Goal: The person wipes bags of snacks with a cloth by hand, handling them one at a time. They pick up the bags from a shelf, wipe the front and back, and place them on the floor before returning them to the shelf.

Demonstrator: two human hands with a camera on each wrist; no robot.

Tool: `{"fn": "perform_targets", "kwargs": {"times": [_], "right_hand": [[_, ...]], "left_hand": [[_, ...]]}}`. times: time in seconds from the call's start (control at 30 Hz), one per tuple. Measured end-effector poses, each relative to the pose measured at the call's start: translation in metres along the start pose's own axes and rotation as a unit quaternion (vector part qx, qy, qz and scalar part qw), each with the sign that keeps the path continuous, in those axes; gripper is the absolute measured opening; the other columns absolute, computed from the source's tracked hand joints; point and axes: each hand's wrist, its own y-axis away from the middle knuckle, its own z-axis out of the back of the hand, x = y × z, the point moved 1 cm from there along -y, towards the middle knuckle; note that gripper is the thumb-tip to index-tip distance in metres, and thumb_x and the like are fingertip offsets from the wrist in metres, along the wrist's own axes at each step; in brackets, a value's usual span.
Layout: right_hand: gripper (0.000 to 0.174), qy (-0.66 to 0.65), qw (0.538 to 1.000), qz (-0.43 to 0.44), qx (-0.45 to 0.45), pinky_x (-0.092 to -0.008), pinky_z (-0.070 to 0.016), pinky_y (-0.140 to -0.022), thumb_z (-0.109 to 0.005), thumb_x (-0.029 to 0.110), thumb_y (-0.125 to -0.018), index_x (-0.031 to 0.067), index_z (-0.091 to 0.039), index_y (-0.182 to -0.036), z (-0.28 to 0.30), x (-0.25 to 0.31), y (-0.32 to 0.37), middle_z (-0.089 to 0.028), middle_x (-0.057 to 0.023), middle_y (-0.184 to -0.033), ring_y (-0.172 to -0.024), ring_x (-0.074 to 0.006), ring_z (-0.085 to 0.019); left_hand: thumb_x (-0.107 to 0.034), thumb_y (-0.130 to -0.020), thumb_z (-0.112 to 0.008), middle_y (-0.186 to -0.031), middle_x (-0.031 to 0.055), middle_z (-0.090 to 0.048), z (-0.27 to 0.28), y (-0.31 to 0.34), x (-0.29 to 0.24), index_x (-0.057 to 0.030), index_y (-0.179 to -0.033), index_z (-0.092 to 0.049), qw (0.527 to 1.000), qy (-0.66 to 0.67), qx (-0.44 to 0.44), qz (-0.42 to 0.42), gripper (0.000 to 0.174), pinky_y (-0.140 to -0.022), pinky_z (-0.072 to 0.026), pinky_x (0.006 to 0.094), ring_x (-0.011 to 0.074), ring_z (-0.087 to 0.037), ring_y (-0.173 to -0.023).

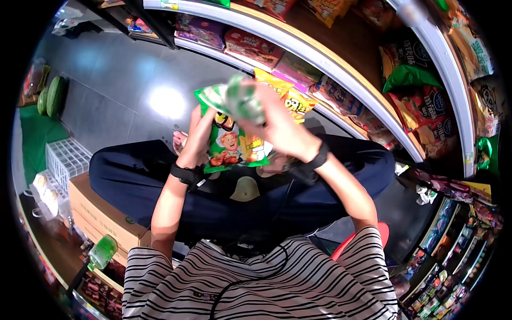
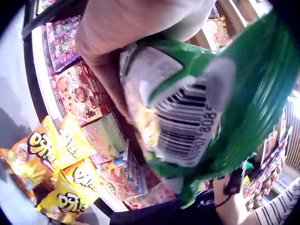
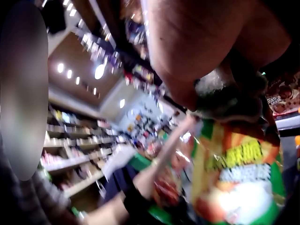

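In the head view a green snack bag (image 1: 232, 144), printed with a cartoon chef, stands upright over the lap. My left hand (image 1: 198, 137) grips it at its upper left side. Its back, with a barcode, faces the left wrist view, where the left hand (image 2: 136, 28) covers one edge. My right hand (image 1: 280, 125) holds a crumpled white-and-green wad (image 1: 244, 101), blurred, over the bag's upper right part. From the right wrist, the wad (image 3: 229, 101) shows under the curled right hand (image 3: 201, 42), above the bag's printed front (image 3: 239, 173).
Several yellow and orange snack bags (image 2: 70, 197) stand on the floor by the lower shelf. Shelves with packaged snacks (image 1: 256, 48) curve across the front and right. At left are a cardboard box (image 1: 106, 210), a white wire basket (image 1: 66, 157) and a green bottle (image 1: 102, 252).
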Motion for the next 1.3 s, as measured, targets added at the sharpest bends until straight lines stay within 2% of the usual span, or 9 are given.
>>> {"fn": "perform_targets", "kwargs": {"times": [0.33, 0.43, 0.7, 0.77, 0.83, 1.0, 1.1, 1.23, 1.3], "right_hand": [[0.058, 0.071, 0.993, 0.029, 0.086, -0.0397, -0.0585, -0.073, -0.074, 0.008, -0.071, 0.0112, -0.059, -0.127, -0.013, 0.025, 0.039, -0.057, -0.0097, -0.119, -0.105, -0.0326, -0.06], [0.035, 0.079, 0.991, -0.045, 0.098, -0.0439, -0.0571, -0.082, -0.07, 0.009, -0.075, 0.0082, -0.068, -0.11, 0.018, 0.017, 0.026, -0.068, -0.0136, -0.105, -0.1, -0.0331, -0.066], [0.044, -0.073, 0.979, -0.142, -0.127, -0.0328, -0.0474, -0.097, -0.066, 0.013, -0.094, 0.0007, -0.052, -0.134, 0.042, -0.012, 0.018, -0.063, -0.0091, -0.118, -0.112, -0.0156, -0.058], [0.052, -0.152, 0.935, -0.316, -0.053, -0.0379, -0.0487, -0.095, -0.068, 0.015, -0.092, 0.0016, -0.048, -0.139, 0.021, 0.002, 0.028, -0.063, -0.0131, -0.117, -0.109, -0.0225, -0.06], [0.059, 0.012, 0.999, -0.047, -0.021, -0.0406, -0.0521, -0.092, -0.069, 0.011, -0.084, 0.0022, -0.048, -0.139, -0.001, -0.012, 0.035, -0.061, -0.0152, -0.114, -0.106, -0.0291, -0.063], [0.044, -0.027, 0.99, -0.115, 0.078, -0.037, -0.052, -0.09, -0.067, 0.012, -0.074, 0.0011, -0.062, -0.117, 0.01, 0.008, 0.034, -0.067, -0.0143, -0.104, -0.098, -0.0297, -0.067], [0.034, -0.18, 0.964, -0.192, -0.038, -0.0233, -0.0483, -0.07, -0.061, 0.008, -0.083, 0.0029, -0.064, -0.116, 0.036, -0.007, 0.03, -0.062, 0.0004, -0.086, -0.077, -0.005, -0.056], [0.037, -0.371, 0.875, -0.302, -0.073, -0.0253, -0.0503, -0.069, -0.056, 0.007, -0.096, 0.0027, -0.051, -0.132, 0.033, -0.021, 0.034, -0.059, -0.0018, -0.098, -0.073, -0.0094, -0.058], [0.048, -0.473, 0.809, -0.344, -0.05, -0.0271, -0.052, -0.074, -0.058, 0.01, -0.098, 0.0053, -0.04, -0.143, 0.007, -0.011, 0.041, -0.055, -0.0042, -0.116, -0.088, -0.0098, -0.059]], "left_hand": [[-0.041, -0.104, -0.048, -0.127, 0.0182, -0.066, 0.02, -0.011, 0.0, 0.003, -0.133, -0.056, 0.983, 0.162, -0.003, 0.085, 0.053, -0.1, -0.0536, 0.0432, 0.0284, -0.067, -0.112], [-0.043, -0.101, -0.053, -0.128, 0.0148, -0.067, 0.008, -0.007, -0.018, -0.0009, -0.132, -0.058, 0.974, 0.213, -0.04, 0.067, 0.052, -0.103, -0.0511, 0.0436, 0.0283, -0.066, -0.114], [-0.044, -0.099, -0.057, -0.111, 0.0067, -0.073, -0.016, 0.0, -0.015, -0.0049, -0.123, -0.064, 0.989, 0.097, -0.019, 0.106, 0.047, -0.088, -0.0541, 0.0304, 0.0167, -0.07, -0.1], [-0.046, -0.1, -0.052, -0.117, 0.0111, -0.071, 0.008, -0.015, -0.002, -0.0028, -0.127, -0.062, 0.994, 0.089, 0.0, 0.07, 0.052, -0.091, -0.0546, 0.0337, 0.0215, -0.07, -0.102], [-0.046, -0.101, -0.05, -0.118, 0.0143, -0.071, 0.015, -0.015, -0.006, -0.0017, -0.127, -0.062, 0.982, 0.174, -0.02, 0.072, 0.053, -0.092, -0.0566, 0.0375, 0.0255, -0.071, -0.102], [-0.052, -0.102, -0.044, -0.117, 0.0122, -0.071, 0.035, -0.023, -0.009, -0.0032, -0.128, -0.062, 0.983, 0.171, -0.041, 0.059, 0.059, -0.091, -0.0564, 0.0405, 0.025, -0.071, -0.099], [-0.052, -0.102, -0.044, -0.118, 0.0103, -0.07, -0.005, -0.01, -0.037, -0.0061, -0.128, -0.063, 0.972, 0.219, -0.009, 0.086, 0.056, -0.089, -0.057, 0.0391, 0.0231, -0.07, -0.099], [-0.052, -0.104, -0.045, -0.116, 0.0061, -0.069, -0.028, 0.001, -0.04, -0.0088, -0.125, -0.062, 0.976, 0.203, 0.049, 0.067, 0.051, -0.086, -0.0566, 0.0345, 0.0189, -0.069, -0.099], [-0.045, -0.106, -0.046, -0.099, 0.0086, -0.068, -0.013, -0.026, 0.011, -0.0028, -0.123, -0.057, 0.991, -0.093, -0.073, -0.056, 0.047, -0.075, -0.052, 0.0328, 0.018, -0.068, -0.085]]}}
